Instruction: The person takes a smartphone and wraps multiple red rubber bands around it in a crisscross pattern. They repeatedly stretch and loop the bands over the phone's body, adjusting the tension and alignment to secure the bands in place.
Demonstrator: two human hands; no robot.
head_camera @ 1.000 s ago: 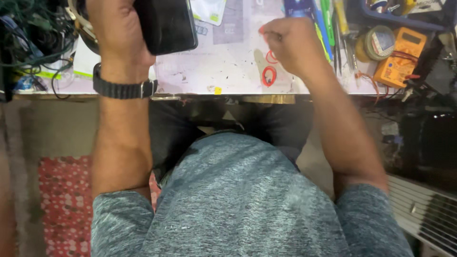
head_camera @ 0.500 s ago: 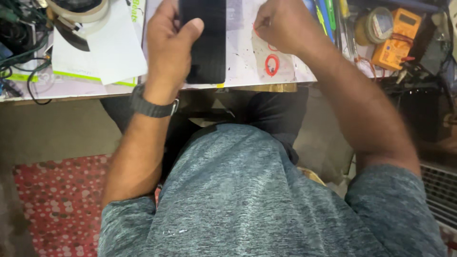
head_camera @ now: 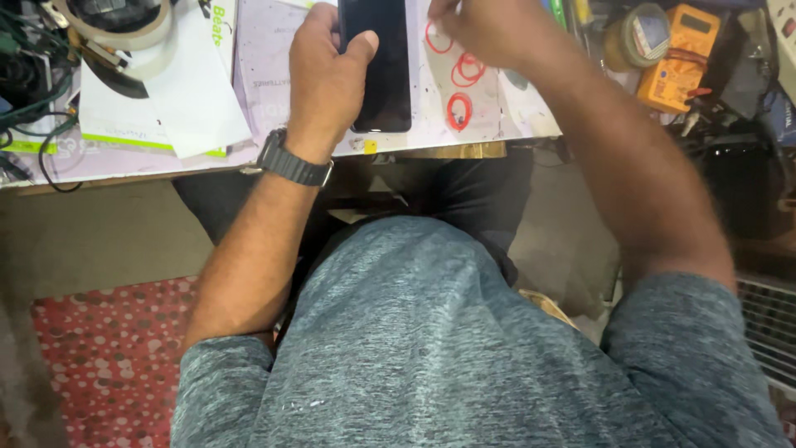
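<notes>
Black smartphone is lying screen-up on the workbench mat, the left hand grasping its edge, seemingly steadying it. Right hand is hovering, fingers curled, over red rubber rings; whether it is pinching anything cannot be told.

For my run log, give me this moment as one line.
left hand: grips black glossy slab phone | right hand: at red rubber rings | surface: pale speckled work mat

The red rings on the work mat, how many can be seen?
3: one red ring beside the right hand, one below that hand, one near the mat's front edge, right of the dark phone. The hand may hide more.
</notes>
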